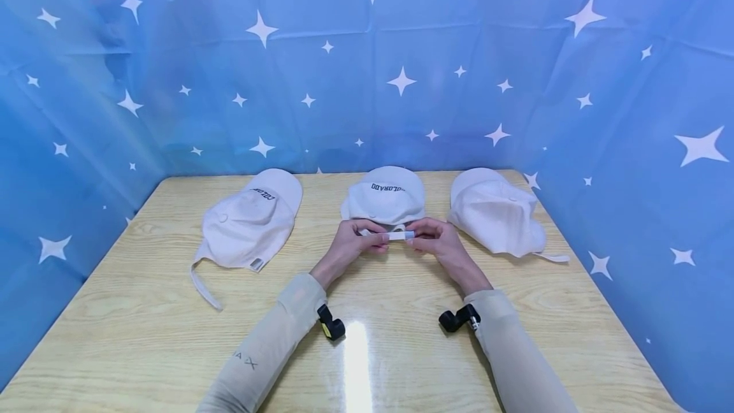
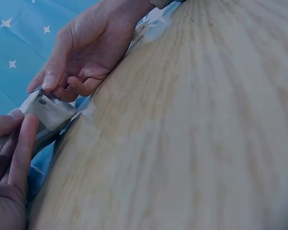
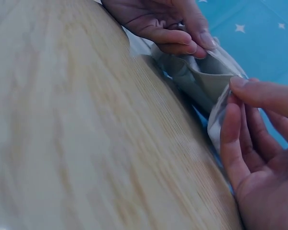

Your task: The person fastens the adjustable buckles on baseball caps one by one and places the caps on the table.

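Observation:
A white baseball cap (image 1: 385, 199) lettered "COLORADO" lies at the middle back, brim toward the backdrop. Its rear strap (image 1: 397, 235) stretches between both hands just in front of the crown. My left hand (image 1: 357, 239) pinches the strap's left part, thumb nearest me. On the right part, my right hand (image 1: 438, 242) pinches between thumb and fingers. A small round metal-looking spot shows on the pale fabric (image 2: 55, 112) in the left wrist view. From the right wrist, the cap's opening (image 3: 209, 79) gapes behind the fingers. Fingers partly hide the strap's ends.
Another white cap (image 1: 249, 218) lies at the left, its loose strap (image 1: 205, 285) trailing toward me. A third white cap (image 1: 496, 215) is at the right, strap (image 1: 552, 257) sticking out rightward. Blue starred cloth (image 1: 344, 81) borders the wooden table (image 1: 172, 349) at back and sides.

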Available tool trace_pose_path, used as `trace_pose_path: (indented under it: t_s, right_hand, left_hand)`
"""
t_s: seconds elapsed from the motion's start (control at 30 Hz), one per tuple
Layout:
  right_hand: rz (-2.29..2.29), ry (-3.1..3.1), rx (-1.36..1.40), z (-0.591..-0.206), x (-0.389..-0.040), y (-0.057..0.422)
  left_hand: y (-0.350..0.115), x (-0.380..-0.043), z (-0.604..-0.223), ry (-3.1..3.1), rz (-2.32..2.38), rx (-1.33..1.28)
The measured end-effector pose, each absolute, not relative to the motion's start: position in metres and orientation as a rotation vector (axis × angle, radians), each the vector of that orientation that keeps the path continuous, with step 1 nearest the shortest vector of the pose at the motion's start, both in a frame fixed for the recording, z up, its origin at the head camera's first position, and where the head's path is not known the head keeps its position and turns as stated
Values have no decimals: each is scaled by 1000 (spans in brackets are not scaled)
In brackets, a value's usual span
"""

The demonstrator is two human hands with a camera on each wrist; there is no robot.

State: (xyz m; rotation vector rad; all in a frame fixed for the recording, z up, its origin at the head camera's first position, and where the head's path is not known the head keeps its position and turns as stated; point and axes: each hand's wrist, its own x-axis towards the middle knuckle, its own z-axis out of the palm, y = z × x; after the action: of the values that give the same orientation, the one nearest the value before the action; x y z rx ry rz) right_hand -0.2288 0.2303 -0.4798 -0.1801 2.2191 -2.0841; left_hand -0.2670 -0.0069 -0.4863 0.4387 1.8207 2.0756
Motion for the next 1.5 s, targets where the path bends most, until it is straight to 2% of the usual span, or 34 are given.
trace_pose_path:
  t_s: [1.5]
  right_hand:
    - [-2112, 2224, -235, -480, -228, 224]
  left_hand:
    - [1, -262, -483, 1923, 2052, 487]
